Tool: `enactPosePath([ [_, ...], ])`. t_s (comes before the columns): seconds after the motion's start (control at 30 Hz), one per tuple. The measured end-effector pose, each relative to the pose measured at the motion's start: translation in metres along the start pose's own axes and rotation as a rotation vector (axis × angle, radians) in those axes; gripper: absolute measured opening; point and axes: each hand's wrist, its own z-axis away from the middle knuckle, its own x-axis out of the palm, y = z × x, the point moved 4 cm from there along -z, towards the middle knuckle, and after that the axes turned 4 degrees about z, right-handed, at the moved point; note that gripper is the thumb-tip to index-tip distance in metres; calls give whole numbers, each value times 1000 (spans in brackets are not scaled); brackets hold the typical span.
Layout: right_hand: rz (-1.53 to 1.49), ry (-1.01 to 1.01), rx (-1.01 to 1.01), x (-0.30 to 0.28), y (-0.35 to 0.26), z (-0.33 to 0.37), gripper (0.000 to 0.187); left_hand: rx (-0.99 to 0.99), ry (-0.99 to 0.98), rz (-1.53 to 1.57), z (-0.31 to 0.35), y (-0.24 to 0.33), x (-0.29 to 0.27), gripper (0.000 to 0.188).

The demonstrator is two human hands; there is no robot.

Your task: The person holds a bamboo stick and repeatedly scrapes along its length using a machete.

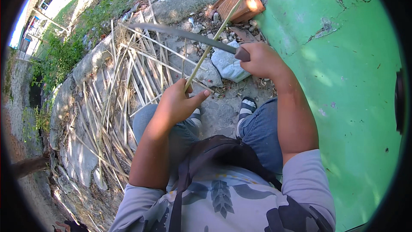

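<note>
My left hand (178, 104) is closed round the lower end of a long, pale bamboo strip (226, 20), its thumb held out to the side. The strip slants up and away to the right. In my right hand (262, 61) is the dark handle of a machete (184, 33), its long grey blade pointing left. Blade and strip cross in the picture; whether they touch I cannot tell. A heap of similar loose strips (124, 90) lies on the ground to the left of my left hand.
A whitish rock (231, 62) sits before my feet, with rubble and a reddish-brown block (242, 6) beyond. A cracked green floor (343, 103) spreads to the right. Rough stone edging (88, 62) and green plants (60, 62) border the left. A black bag (223, 148) rests on my lap.
</note>
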Motion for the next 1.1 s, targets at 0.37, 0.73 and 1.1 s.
enactPosePath([
  [0.37, -93, 54, 302, -7, 57, -14, 22, 15, 7, -32, -1, 3, 7, 63],
  [0.73, 38, -81, 39, -4, 52, -12, 23, -16, -15, -34, -3, 2, 9, 65],
  [1.1, 99, -64, -26, 9, 23, -2, 27, -84, -57, -104, 7, 1, 9, 68],
])
